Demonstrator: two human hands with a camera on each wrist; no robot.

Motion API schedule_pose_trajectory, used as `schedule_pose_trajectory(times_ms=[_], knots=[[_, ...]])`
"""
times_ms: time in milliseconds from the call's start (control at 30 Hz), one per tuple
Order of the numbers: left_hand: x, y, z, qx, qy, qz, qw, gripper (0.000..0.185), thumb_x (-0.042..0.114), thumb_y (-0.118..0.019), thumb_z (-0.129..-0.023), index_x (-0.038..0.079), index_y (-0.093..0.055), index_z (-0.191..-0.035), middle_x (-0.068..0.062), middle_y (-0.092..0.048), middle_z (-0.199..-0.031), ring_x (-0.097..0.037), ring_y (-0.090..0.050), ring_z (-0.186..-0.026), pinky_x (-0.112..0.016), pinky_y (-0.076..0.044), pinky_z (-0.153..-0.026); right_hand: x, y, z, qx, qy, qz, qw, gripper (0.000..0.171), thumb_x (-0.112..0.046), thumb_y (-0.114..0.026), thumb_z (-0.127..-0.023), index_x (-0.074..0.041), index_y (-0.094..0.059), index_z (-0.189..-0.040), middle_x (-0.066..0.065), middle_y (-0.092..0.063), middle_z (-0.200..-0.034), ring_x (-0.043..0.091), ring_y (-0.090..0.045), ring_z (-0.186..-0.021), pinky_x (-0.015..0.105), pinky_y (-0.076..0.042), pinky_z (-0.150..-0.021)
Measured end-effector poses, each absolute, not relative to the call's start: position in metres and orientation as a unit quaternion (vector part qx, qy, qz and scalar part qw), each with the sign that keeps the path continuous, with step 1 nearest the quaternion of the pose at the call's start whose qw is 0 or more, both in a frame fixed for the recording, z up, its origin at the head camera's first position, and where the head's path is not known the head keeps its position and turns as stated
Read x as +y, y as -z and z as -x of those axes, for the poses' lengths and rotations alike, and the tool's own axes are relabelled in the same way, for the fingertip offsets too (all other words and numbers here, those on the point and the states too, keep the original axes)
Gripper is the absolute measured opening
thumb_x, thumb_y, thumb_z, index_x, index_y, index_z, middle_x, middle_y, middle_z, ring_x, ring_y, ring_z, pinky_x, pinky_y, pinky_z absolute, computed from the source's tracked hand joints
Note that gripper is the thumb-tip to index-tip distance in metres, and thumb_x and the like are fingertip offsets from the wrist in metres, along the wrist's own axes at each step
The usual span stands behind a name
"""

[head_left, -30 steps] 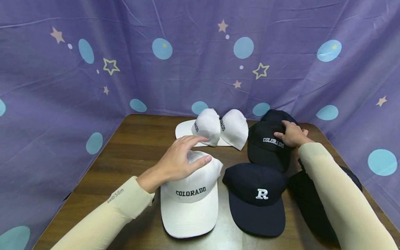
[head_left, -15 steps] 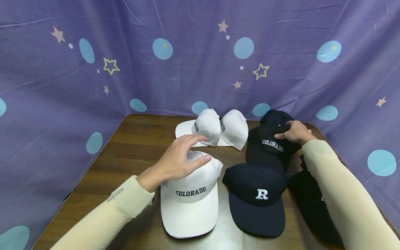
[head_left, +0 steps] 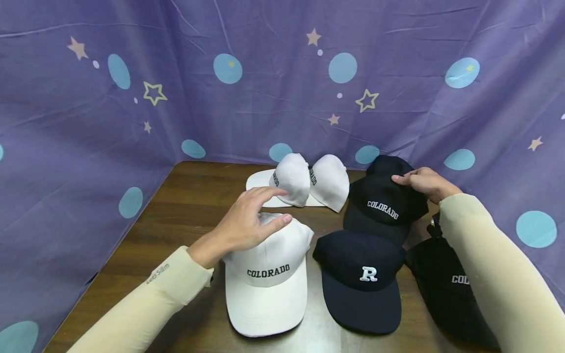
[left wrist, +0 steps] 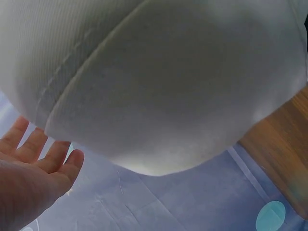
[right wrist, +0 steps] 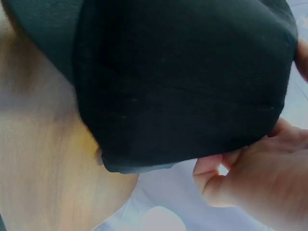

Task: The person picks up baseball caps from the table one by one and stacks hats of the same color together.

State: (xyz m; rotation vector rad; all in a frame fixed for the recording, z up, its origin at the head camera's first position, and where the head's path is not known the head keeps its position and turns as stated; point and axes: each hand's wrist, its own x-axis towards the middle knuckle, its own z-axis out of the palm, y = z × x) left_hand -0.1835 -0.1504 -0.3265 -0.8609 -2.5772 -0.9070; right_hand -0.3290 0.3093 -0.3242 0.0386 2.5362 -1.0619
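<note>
My left hand (head_left: 243, 223) spreads over the crown of a white baseball cap (head_left: 265, 306) lettered COLORADO, its thumb apart from the fingers. In the left wrist view its fingers (left wrist: 33, 149) extend beside the rim of the white crown (left wrist: 159, 91). Towards the back right, my right hand (head_left: 423, 182) grips a black COLORADO cap (head_left: 375, 193) at the rear of its crown, thumb on top. The right wrist view has fingers curled at the lower edge of the black crown (right wrist: 183, 86); some are hidden behind it.
A navy cap with an R (head_left: 362, 304) lies at front centre, close to the gripped cap's brim. Another black cap (head_left: 441, 279) is partly under my right forearm. Two white caps (head_left: 289, 179) nest at the back. A further dark cap (head_left: 388, 164) sits behind the gripped one.
The black COLORADO cap has shifted slightly left and towards me. My right hand has drawn back to the right, towards the crown's rear. The left hand stays almost still.
</note>
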Motion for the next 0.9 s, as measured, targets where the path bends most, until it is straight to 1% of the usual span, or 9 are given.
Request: schedule_pose_trajectory(times_ms=[33,67,133,200,300,367,467,633,900], knots=[[-0.151,0.326,0.184,-0.891,0.314,0.297,0.139,0.058,0.047,-0.065,-0.094,0.013,-0.06,-0.141,-0.003,-0.061,-0.141,-0.023,-0.051,-0.136,-0.05,-0.03,-0.118,0.31,0.324,0.328,0.902,0.389,-0.009,0.188,0.063,-0.057,-0.058,-0.099,0.003,-0.056,-0.117,0.03,-0.043,-0.134,0.044,-0.046,-0.127,0.052,-0.047,-0.101],[-0.151,0.326,0.184,-0.891,0.314,0.297,0.139,0.058,0.047,-0.065,-0.095,0.013,-0.059,-0.141,-0.003,-0.061,-0.141,-0.023,-0.05,-0.136,-0.05,-0.03,-0.118,0.31,0.325,0.328,0.899,0.399,-0.003,0.181,0.054,-0.054,-0.059,-0.101,0.0,-0.056,-0.106,0.024,-0.048,-0.123,0.038,-0.05,-0.117,0.046,-0.05,-0.094],[-0.153,0.326,0.184,-0.892,0.314,0.296,0.137,0.058,0.047,-0.065,-0.095,0.014,-0.059,-0.142,-0.002,-0.06,-0.142,-0.023,-0.05,-0.137,-0.05,-0.03,-0.118,0.312,0.325,0.327,0.893,0.418,0.003,0.168,0.043,-0.049,-0.061,-0.101,-0.007,-0.053,-0.093,0.009,-0.05,-0.105,0.024,-0.053,-0.1,0.036,-0.05,-0.082],[-0.154,0.325,0.184,-0.892,0.315,0.293,0.136,0.058,0.047,-0.065,-0.095,0.014,-0.059,-0.142,-0.002,-0.06,-0.142,-0.023,-0.05,-0.137,-0.05,-0.03,-0.118,0.313,0.326,0.326,0.884,0.439,0.008,0.157,0.036,-0.045,-0.061,-0.102,-0.01,-0.059,-0.094,0.002,-0.053,-0.096,0.017,-0.056,-0.091,0.031,-0.053,-0.076],[-0.156,0.325,0.184,-0.893,0.316,0.289,0.136,0.057,0.047,-0.065,-0.095,0.014,-0.059,-0.142,-0.002,-0.06,-0.142,-0.024,-0.049,-0.138,-0.049,-0.03,-0.118,0.317,0.326,0.324,0.877,0.459,0.015,0.14,0.033,-0.041,-0.061,-0.103,-0.009,-0.066,-0.102,-0.003,-0.057,-0.097,0.01,-0.057,-0.089,0.027,-0.054,-0.075],[-0.158,0.325,0.184,-0.894,0.317,0.286,0.137,0.057,0.046,-0.065,-0.095,0.014,-0.059,-0.142,-0.002,-0.06,-0.142,-0.024,-0.049,-0.138,-0.049,-0.03,-0.118,0.318,0.326,0.323,0.871,0.473,0.017,0.132,0.031,-0.039,-0.061,-0.104,-0.009,-0.069,-0.105,-0.005,-0.059,-0.097,0.009,-0.058,-0.088,0.027,-0.054,-0.074],[-0.161,0.326,0.185,-0.894,0.318,0.284,0.139,0.057,0.046,-0.065,-0.095,0.013,-0.059,-0.142,-0.002,-0.061,-0.142,-0.024,-0.049,-0.138,-0.049,-0.03,-0.118,0.32,0.326,0.321,0.859,0.496,0.017,0.127,0.027,-0.037,-0.061,-0.104,-0.011,-0.07,-0.105,-0.007,-0.061,-0.092,0.009,-0.06,-0.083,0.027,-0.055,-0.071],[-0.164,0.327,0.184,-0.895,0.317,0.283,0.139,0.058,0.045,-0.065,-0.095,0.013,-0.059,-0.142,-0.002,-0.06,-0.143,-0.026,-0.048,-0.139,-0.05,-0.029,-0.118,0.32,0.32,0.314,0.846,0.519,0.02,0.121,0.021,-0.035,-0.061,-0.104,-0.018,-0.072,-0.103,-0.01,-0.065,-0.084,0.008,-0.064,-0.075,0.027,-0.056,-0.067],[-0.167,0.327,0.185,-0.895,0.315,0.283,0.138,0.057,0.046,-0.065,-0.096,0.013,-0.059,-0.142,-0.002,-0.06,-0.143,-0.027,-0.048,-0.138,-0.05,-0.031,-0.117,0.32,0.308,0.299,0.846,0.519,0.048,0.11,0.02,-0.036,-0.059,-0.105,-0.02,-0.072,-0.103,-0.009,-0.069,-0.082,0.008,-0.066,-0.072,0.027,-0.057,-0.065]])
